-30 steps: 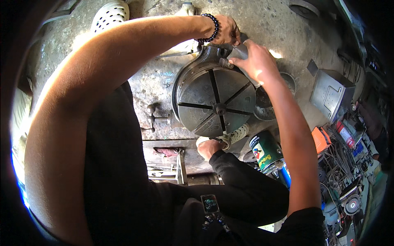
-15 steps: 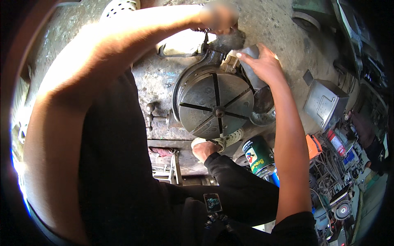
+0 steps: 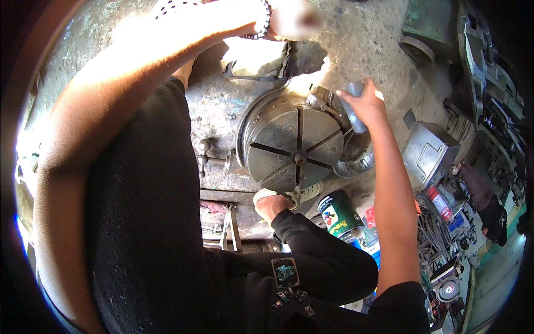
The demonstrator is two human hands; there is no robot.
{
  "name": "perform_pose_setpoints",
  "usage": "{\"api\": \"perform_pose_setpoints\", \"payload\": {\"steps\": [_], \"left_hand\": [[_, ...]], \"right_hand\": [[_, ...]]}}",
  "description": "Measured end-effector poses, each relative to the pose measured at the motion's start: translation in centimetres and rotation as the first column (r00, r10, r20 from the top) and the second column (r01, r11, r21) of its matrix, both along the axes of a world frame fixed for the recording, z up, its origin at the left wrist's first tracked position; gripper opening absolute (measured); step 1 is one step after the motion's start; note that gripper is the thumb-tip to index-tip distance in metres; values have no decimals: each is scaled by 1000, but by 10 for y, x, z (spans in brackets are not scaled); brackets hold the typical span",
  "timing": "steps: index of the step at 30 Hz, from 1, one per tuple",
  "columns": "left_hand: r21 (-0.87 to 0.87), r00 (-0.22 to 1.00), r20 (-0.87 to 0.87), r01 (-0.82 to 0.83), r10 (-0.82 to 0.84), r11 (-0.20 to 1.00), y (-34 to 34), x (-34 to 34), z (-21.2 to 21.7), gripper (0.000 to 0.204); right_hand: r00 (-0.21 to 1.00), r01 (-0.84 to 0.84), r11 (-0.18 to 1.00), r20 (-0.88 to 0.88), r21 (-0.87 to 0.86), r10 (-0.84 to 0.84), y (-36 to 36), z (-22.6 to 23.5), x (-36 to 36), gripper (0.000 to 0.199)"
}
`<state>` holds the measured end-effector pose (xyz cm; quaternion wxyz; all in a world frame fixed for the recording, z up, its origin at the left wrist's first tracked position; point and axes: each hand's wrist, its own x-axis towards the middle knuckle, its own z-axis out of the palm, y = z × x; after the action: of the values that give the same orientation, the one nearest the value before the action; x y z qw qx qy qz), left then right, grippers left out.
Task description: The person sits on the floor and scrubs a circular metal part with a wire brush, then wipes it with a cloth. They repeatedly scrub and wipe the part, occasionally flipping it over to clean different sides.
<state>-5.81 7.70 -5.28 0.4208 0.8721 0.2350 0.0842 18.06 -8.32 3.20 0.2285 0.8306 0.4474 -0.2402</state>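
Right hand (image 3: 367, 103) curls round grey container (image 3: 355, 116), best held steady beside slotted disc (image 3: 283, 133); blurred left hand (image 3: 296, 21), grip unclear.

Floor: rough grey concrete floor (image 3: 372, 61), stained and pitted, sunlit in patches toward the far side.
Turntable: heavy round grey steel turntable with radial dark slots (image 3: 295, 150) sat on the floor, its ball-ended metal crank (image 3: 204, 158) to the left.
Pan: shallow round grey metal pan (image 3: 350, 171) lay just beside the turntable, partly hidden.
Box: rectangular silver metal box with a handle (image 3: 428, 147) stood well apart, at right.
Plate: small flat dark square plate (image 3: 409, 118) lay near the box.
Tin: cylindrical dark green tin (image 3: 336, 214) stood near the turntable; its contact was hidden.
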Motion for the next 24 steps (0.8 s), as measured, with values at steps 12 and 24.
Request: {"api": "perform_pose_setpoints", "payload": {"steps": [12,24], "left_hand": [[-157,987,-136,64,-86,986,-29,-11,7,24],[-304,921,-144,308,-363,902,-114,24,44,55]], "right_hand": [[783,487,863,-371,-133,-499,-40,-1,22,115],[926,-108,994,-366,-14,95,-74,12,-14,67]]}}
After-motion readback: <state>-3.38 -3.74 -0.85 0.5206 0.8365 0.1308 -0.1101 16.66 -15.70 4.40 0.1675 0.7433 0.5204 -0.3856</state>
